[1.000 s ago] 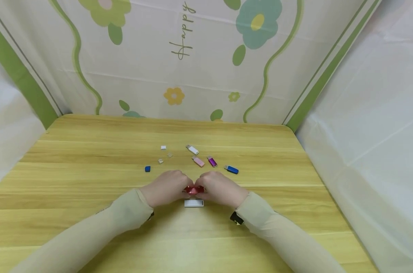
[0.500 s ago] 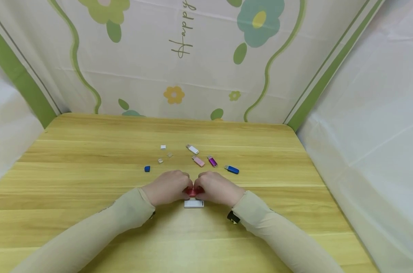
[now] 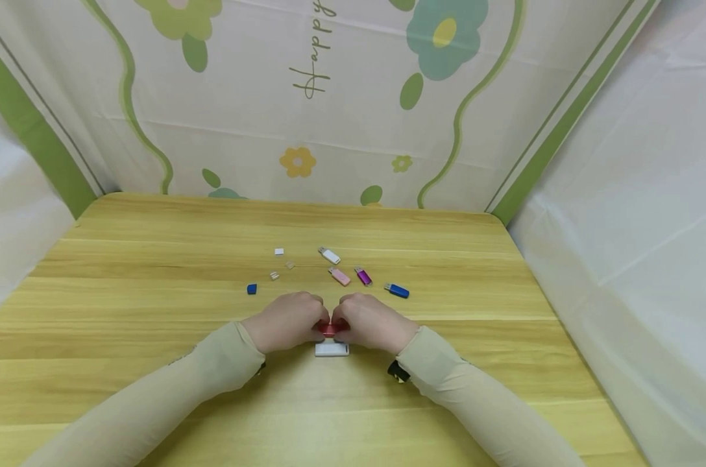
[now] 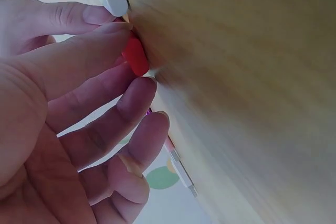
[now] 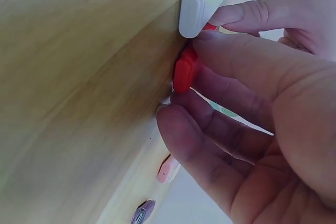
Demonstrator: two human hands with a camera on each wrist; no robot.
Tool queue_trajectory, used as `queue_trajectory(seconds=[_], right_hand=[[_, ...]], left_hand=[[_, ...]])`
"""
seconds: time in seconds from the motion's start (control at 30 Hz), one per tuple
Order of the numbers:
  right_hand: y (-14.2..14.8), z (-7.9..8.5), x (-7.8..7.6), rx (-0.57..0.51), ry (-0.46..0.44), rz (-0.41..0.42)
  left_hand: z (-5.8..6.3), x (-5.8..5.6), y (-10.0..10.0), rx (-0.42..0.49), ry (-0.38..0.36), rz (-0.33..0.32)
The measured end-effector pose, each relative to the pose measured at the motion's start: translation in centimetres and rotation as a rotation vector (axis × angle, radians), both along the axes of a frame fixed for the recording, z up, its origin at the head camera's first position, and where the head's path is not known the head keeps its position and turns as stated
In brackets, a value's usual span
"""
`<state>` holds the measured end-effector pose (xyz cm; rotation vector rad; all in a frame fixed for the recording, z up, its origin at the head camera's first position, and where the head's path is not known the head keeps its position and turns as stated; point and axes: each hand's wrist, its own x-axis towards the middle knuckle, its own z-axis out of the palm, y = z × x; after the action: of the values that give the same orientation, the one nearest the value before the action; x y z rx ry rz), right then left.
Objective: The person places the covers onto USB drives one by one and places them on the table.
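Observation:
Low over the wooden table, a red USB flash drive [image 3: 329, 330] is pinched between two hands. My left hand [image 3: 289, 319] holds its left end between thumb and fingers, and my right hand [image 3: 375, 319] grips the right end the same way. Fingers hide most of the drive; one red end [image 4: 136, 57] shows in the left wrist view and the other red end [image 5: 185, 72] in the right wrist view. Just on the near side of the hands lies a white USB flash drive [image 3: 331, 350], flat and level, with no connector visible.
Beyond the hands lie uncapped white [image 3: 329, 255], pink [image 3: 339, 276], purple [image 3: 363, 276] and blue [image 3: 397, 290] flash drives. To their left are a blue cap [image 3: 252, 289], a white cap [image 3: 279, 251] and two clear caps [image 3: 274, 275]. A flowered curtain [image 3: 353, 130] hangs behind the table.
The red flash drive has come slightly nearer the white one and shows less of its shiny face. Both hands keep their pinch, and the right wrist has shifted slightly inward.

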<state>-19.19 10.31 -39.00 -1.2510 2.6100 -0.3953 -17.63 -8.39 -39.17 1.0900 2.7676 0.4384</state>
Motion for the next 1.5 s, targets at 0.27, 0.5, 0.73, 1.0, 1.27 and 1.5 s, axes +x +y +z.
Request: queue_trajectory(seconds=[0.27, 0.5, 0.73, 1.0, 1.27, 1.5], right_hand=[[0.2, 0.5, 0.2, 0.026, -0.007, -0.013], [1.2, 1.0, 0.4, 0.040, 0.005, -0.044], [2.8, 1.7, 0.3, 0.001, 0.056, -0.060], [5.5, 2.3, -0.2, -0.019, 0.096, -0.136], [8.0, 2.1, -0.9, 0.002, 0.138, -0.195], [9.2, 1.7, -1.3, 0.006, 0.144, -0.225]], left_hand=[[0.1, 0.0, -0.1, -0.009, -0.004, 0.009], [0.2, 0.0, -1.3, -0.028, 0.009, 0.043], [0.4, -0.5, -4.3, -0.009, 0.048, 0.070], [1.7, -0.8, -8.5, 0.018, 0.005, 0.173], [2.7, -1.3, -12.0, 0.057, 0.011, 0.225], [2.0, -1.9, -13.5, 0.047, -0.019, 0.274]])
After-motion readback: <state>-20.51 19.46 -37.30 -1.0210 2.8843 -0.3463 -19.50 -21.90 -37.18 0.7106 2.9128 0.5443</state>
